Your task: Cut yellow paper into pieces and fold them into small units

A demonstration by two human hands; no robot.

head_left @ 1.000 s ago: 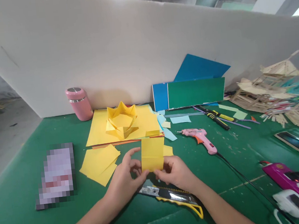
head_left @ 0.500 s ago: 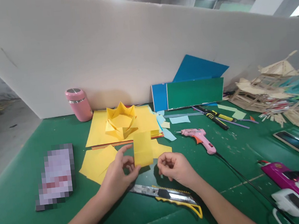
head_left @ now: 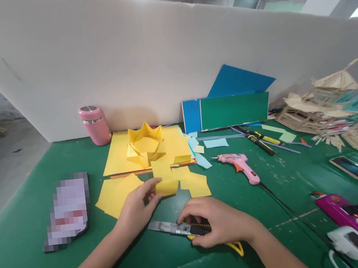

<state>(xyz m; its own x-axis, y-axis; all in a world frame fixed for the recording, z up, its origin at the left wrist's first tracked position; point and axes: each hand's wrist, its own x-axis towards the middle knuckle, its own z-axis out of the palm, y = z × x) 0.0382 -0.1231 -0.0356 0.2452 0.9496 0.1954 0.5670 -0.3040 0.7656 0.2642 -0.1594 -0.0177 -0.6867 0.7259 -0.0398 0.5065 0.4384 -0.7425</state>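
Between the thumb and fingers of my left hand (head_left: 138, 208) is the left edge of a creased piece of yellow paper (head_left: 165, 178). My right hand (head_left: 225, 221) has its thumb and fingers around the handle of a utility knife (head_left: 165, 227), which lies on the table with its blade out and pointing left. The hand covers part of the yellow-and-black handle. Behind the held paper, a folded yellow paper ring with pointed tips (head_left: 133, 153) sits on a stack of yellow sheets (head_left: 114, 160). Loose yellow paper pieces (head_left: 117, 196) lie around my left hand.
A pink glue gun (head_left: 238, 162) lies to the right, its cord running toward a purple power strip (head_left: 337, 209). Pliers (head_left: 258, 140), blue paper scraps (head_left: 215, 143) and a stick model (head_left: 301, 108) are farther back. A pink flask (head_left: 95, 125) and a pixelated object (head_left: 68, 209) stand left.
My right hand has moved down onto the utility knife and closed around it. The left hand's yellow paper is lower and slightly left, and another yellow piece now lies at its right.
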